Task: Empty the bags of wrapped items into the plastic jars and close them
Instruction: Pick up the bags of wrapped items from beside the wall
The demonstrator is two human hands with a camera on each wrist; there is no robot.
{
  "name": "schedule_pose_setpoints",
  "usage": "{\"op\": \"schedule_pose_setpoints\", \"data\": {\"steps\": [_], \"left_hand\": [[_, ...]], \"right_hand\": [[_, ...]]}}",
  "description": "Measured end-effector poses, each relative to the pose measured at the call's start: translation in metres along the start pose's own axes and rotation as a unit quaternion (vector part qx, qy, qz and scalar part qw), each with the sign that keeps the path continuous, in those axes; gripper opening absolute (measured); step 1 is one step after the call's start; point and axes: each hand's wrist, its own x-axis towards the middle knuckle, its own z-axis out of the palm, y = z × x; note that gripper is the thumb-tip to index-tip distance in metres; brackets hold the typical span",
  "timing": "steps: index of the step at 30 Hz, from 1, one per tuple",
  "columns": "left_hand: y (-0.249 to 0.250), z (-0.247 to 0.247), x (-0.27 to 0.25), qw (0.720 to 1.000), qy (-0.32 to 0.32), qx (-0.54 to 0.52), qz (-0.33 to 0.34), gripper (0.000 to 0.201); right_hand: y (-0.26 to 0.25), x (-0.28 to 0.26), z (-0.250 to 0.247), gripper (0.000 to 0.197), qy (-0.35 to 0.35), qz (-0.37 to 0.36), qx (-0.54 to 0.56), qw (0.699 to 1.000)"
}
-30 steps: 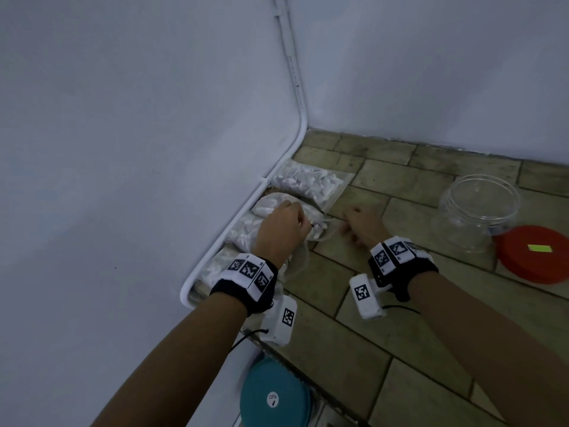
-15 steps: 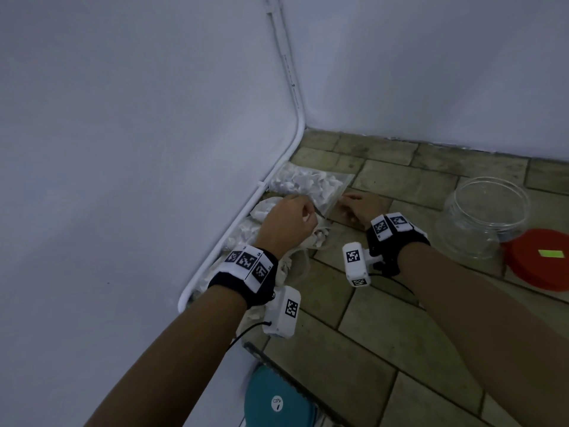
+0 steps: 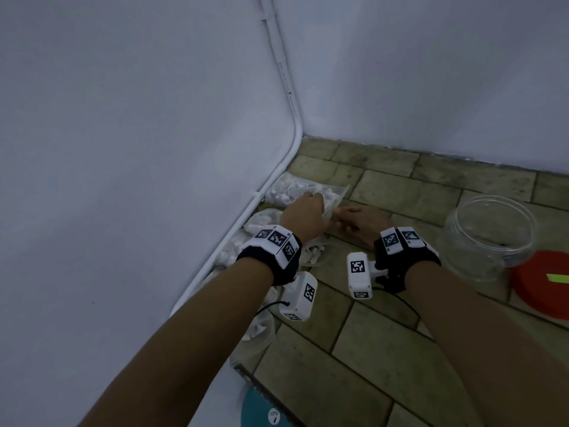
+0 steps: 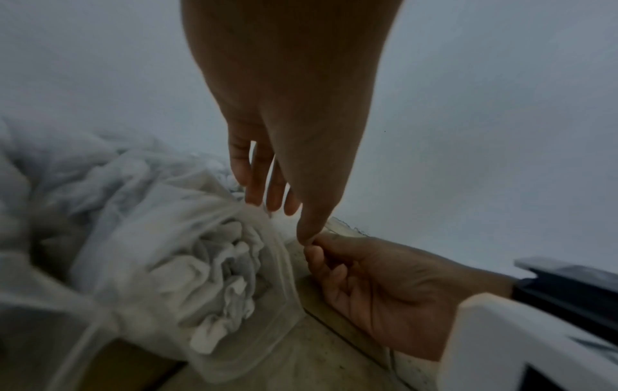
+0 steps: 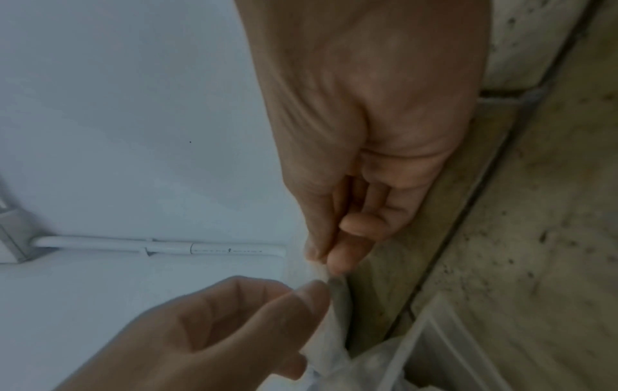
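Head view: we record both hands further toward the corner than half a second ago, now meeting at the far clear bag [image 3: 295, 192] of white wrapped items, which lies on the tiled floor [image 3: 385, 349] against the wall pipe [image 3: 277, 177]. Our left hand [image 3: 303, 215] covers the bag's near edge; our right hand [image 3: 361, 221] sits just beside it, fingers curled. A nearer bag [image 3: 261, 221] is partly hidden under the left wrist. The open plastic jar [image 3: 492, 235] stands well apart on the right, touching the red lid [image 3: 542, 285], which the frame edge cuts off. A teal lid [image 3: 261, 411] is cut off at the bottom.

Left wrist view: the left hand [image 4: 291, 132] pinches thin film at its thumb tip, other fingers straight; the right hand [image 4: 384, 285] pinches the same edge. A blurred bag [image 4: 200, 277] fills the lower left.

Right wrist view: the right hand [image 5: 368, 158] and left hand [image 5: 217, 330] both grip the bag's edge [image 5: 331, 330]; its contents are out of frame.
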Motion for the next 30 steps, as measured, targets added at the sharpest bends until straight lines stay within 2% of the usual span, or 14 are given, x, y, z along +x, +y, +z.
{"op": "schedule_pose_setpoints", "data": {"steps": [5,9,11,14,19,26,28,30], "left_hand": [[0.003,0.004,0.013,0.999,-0.005,0.038,-0.023,0.039],[0.004,0.004,0.013,1.000,-0.007,0.026,-0.009,0.023],[0.002,0.001,0.011,1.000,-0.004,0.005,-0.007,0.020],[0.000,-0.003,0.008,1.000,0.006,0.000,-0.009,0.022],[-0.001,-0.004,0.006,1.000,0.005,-0.028,-0.008,0.026],[0.002,0.000,0.006,0.998,0.045,-0.032,-0.023,0.026],[0.003,-0.003,0.006,0.995,0.069,-0.047,-0.045,0.024],[-0.001,-0.009,0.008,0.990,0.106,-0.066,-0.068,0.020]], "right_hand": [[0.001,0.001,-0.002,0.022,-0.016,-0.004,0.016,1.000],[0.001,0.002,-0.003,0.010,-0.023,-0.004,0.019,1.000],[0.001,0.001,-0.003,0.012,-0.023,-0.006,0.024,0.999],[0.002,0.002,-0.001,0.024,-0.015,-0.015,0.028,0.999],[0.004,0.001,-0.001,0.027,-0.007,-0.030,0.014,0.999],[0.003,-0.001,-0.002,0.021,-0.019,-0.025,-0.013,0.999],[0.002,-0.001,-0.001,0.012,-0.020,-0.016,-0.024,0.999],[0.002,0.000,0.000,0.014,-0.005,-0.012,-0.025,1.000]]}}
